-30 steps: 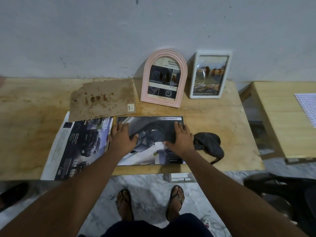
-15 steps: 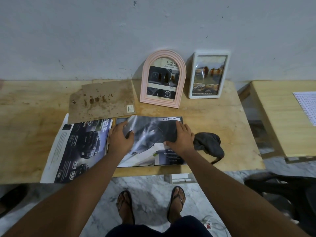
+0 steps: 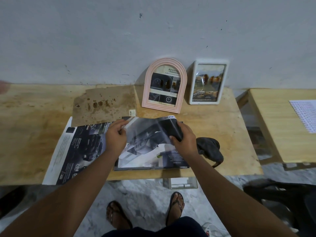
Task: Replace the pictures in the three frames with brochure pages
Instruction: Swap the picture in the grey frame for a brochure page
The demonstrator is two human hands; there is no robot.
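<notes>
A dark car brochure page (image 3: 147, 142) lies at the table's front edge, its far edge lifted and bowed upward. My left hand (image 3: 116, 137) pinches its upper left corner. My right hand (image 3: 183, 139) grips its upper right corner, which curls over my fingers. A pink arched frame (image 3: 163, 84) and a white rectangular frame (image 3: 207, 82) lean upright against the wall, each holding a brochure picture. A stained brown backing board (image 3: 104, 103) lies flat behind the page. A third frame may lie under the page; I cannot tell.
A larger brochure sheet (image 3: 77, 151) lies left of the page and overhangs the wooden table (image 3: 30, 127). A dark cloth (image 3: 210, 147) sits right of my right hand. A second table (image 3: 280, 127) with a printed sheet stands at the right. My sandalled feet are below.
Both hands went from pressing flat on the page to gripping its top corners. The page's far edge has risen off the table and bowed.
</notes>
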